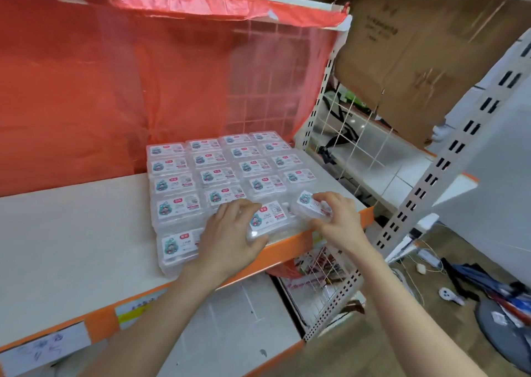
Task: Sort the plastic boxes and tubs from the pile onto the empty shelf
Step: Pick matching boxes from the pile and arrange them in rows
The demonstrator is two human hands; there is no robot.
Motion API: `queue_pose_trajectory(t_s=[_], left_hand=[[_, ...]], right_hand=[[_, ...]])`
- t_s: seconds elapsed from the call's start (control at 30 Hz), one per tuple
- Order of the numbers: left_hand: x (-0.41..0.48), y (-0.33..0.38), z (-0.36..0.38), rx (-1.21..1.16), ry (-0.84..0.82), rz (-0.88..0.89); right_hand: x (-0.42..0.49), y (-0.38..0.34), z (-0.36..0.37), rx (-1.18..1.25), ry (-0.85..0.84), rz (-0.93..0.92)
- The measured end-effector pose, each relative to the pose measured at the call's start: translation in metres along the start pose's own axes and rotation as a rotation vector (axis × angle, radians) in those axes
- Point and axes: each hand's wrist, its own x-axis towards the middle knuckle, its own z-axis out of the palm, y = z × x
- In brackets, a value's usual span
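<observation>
Several clear plastic boxes with white labels [218,172] stand in neat rows on the right part of a white shelf [71,233] with an orange front edge. My left hand [230,233] grips one clear box [267,221] at the shelf's front, near the orange edge. My right hand [339,218] holds a smaller tilted box [311,204] at the front right corner of the rows, just to the right of the box in the left hand.
A red plastic sheet [115,75] hangs behind the shelf over a wire grid. A perforated white upright [319,95] bounds the shelf on the right. Cardboard boxes [416,55] sit beyond it. Cables and clutter [459,284] lie on the floor at the right.
</observation>
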Motion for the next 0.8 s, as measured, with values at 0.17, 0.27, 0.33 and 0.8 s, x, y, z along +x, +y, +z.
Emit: queue_pose_trajectory(t_s=[0.17,0.27,0.33,0.8], left_hand=[[0.001,-0.005,0.008,0.033,-0.019,-0.001],[-0.001,-0.007,0.009,-0.003,0.002,-0.010],[-0.002,-0.008,0.009,-0.011,0.011,-0.004],[-0.002,-0.007,0.009,-0.012,0.011,0.004]], right_hand=[[0.012,0.012,-0.009,-0.032,-0.123,-0.107],[0.018,0.017,-0.014,-0.076,-0.137,-0.151],[0.019,0.018,-0.015,-0.090,-0.123,-0.156],[0.020,0.028,0.005,0.041,0.025,-0.212]])
